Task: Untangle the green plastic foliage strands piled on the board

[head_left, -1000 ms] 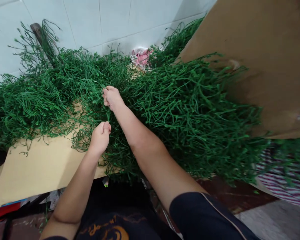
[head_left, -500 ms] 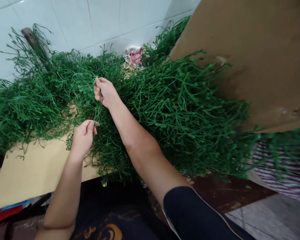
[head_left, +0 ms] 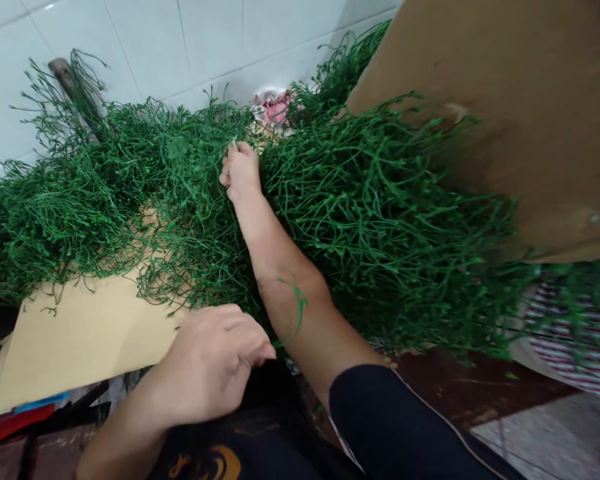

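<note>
My left hand [head_left: 215, 363] is closed in a pinch near my body, slightly smeared by motion. A thin branching green sprig [head_left: 299, 303] sticks out past its fingertips, in front of my right forearm. Farther forward, my right hand [head_left: 242, 168] is closed at the edge of a large heap of green sprigs [head_left: 360, 193]. Its thumb and finger press together; what they hold, if anything, blends into the greenery. More tangled sprigs [head_left: 65, 207] spread to the left.
Yellowish cardboard [head_left: 95, 327] lies under the sprigs. A big brown cardboard panel [head_left: 520, 120] stands at the right. White tiles [head_left: 140, 47] form the back wall, with a pink and white cloth-like item [head_left: 273, 108] near it. A wooden stick [head_left: 73, 90] rises at the left.
My left hand has drawn back toward my body with a sprig at its fingertips, away from the heap. My right hand has shifted right and slightly forward.
</note>
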The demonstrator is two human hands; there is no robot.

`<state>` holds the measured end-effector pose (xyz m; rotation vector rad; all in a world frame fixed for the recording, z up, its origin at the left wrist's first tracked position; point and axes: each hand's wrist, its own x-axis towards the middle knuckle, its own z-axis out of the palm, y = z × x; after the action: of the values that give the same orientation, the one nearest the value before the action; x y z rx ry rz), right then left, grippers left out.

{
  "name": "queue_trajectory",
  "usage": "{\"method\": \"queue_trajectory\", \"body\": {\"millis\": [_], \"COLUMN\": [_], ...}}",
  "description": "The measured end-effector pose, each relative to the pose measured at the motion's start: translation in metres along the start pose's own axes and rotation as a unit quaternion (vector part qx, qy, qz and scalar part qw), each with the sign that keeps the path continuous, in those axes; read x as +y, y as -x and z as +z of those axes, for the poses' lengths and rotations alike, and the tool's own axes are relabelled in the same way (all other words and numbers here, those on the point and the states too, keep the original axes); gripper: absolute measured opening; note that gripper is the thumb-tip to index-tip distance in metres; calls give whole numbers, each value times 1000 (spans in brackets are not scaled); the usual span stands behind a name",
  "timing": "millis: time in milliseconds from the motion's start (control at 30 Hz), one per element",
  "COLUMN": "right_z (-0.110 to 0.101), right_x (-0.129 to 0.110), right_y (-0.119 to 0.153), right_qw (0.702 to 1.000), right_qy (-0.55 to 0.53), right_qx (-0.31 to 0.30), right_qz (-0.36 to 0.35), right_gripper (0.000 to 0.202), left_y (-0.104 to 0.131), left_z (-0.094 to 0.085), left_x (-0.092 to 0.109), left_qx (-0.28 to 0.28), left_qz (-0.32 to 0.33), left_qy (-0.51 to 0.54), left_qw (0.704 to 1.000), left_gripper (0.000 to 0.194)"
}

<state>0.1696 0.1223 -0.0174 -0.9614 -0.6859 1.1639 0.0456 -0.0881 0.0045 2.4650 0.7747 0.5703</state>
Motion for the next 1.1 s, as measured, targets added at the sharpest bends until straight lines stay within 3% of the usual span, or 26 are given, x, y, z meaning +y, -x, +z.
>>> {"method": "queue_trajectory", "body": {"millis": [33,133,233,333,433,533,700,867,1100], "right_z": [1,13,22,22,22,26,29,24,28], "right_x": [-3,-12,-22,-29,-34,-39,-42,-39,-34], "right_y": [1,13,25,29,33,43,51,42,39], "right_qw": [1000,995,990,987,984,980,981,986,992], "right_qy": [-26,-66,-88,-107,-126,-142,-137,-121,-103], "right_qx": [15,-67,-114,-116,-125,-140,-136,-115,-76], "right_qz": [-5,-8,0,-1,-9,-12,-18,-28,2], "right_gripper": [23,24,25,28,33,35,34,34,30], "left_y": [-1,-4,-2,5,5,-12,-49,-51,-35], "left_z": [-1,-4,-8,-16,-26,-31,-24,-16,1], "left_x": [-1,-22,-47,-59,-66,-77,-95,-86,-60], "left_qx": [16,86,70,80,162,240,271,277,244], "left_qz": [-16,-118,-171,-191,-198,-188,-200,-219,-126], "left_qy": [-16,-80,-96,-114,-117,-114,-60,-68,-53], "left_qw": [1000,986,978,972,960,946,940,933,960], "left_gripper": [27,28,21,37,50,56,32,36,36]}}
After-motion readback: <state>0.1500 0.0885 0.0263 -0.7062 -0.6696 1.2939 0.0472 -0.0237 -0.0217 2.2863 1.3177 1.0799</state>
